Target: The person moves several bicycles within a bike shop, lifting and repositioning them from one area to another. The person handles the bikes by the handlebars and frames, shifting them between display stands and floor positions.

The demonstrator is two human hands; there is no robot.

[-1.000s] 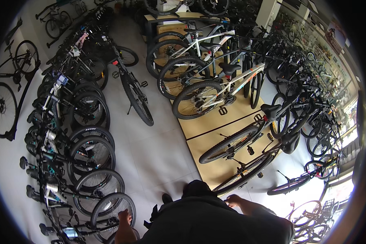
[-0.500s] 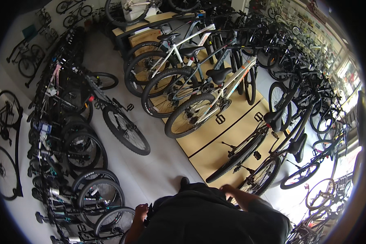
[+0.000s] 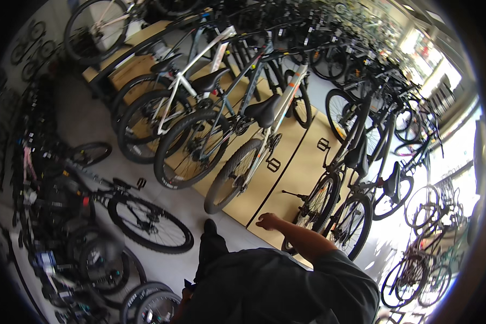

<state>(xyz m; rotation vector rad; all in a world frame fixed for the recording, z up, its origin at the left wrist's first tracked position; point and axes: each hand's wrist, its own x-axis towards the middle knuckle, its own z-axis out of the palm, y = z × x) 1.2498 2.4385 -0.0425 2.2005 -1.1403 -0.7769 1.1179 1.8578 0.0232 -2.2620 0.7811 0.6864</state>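
Note:
My right hand [image 3: 268, 221] reaches forward over the wooden platform [image 3: 243, 208], its fingers loosely bent and apart with nothing in them. It touches no bike. Nearest to it are the rear wheel of a white-and-orange mountain bike [image 3: 286, 100] ahead and a dark bike with a black saddle [image 3: 356, 158] on the right. My left hand [image 3: 187, 294] is low beside my body, mostly hidden by my dark clothing. A small dark thing shows at its edge; its fingers cannot be made out. One dark shoe [image 3: 210, 227] is on the pale floor near the platform's edge.
Several bikes stand on the platform, including a grey one [image 3: 251, 81] and a white one [image 3: 195, 67]. At the left, a dark bike's wheel [image 3: 151, 223] juts onto the grey floor [image 3: 146, 189]. Packed bikes line both sides. Bright windows [image 3: 459, 146] are on the right.
The view has turned and moved forward, so the platform bikes appear closer and farther left. My right hand has swung forward from beside my body. My left hand has dropped mostly out of sight.

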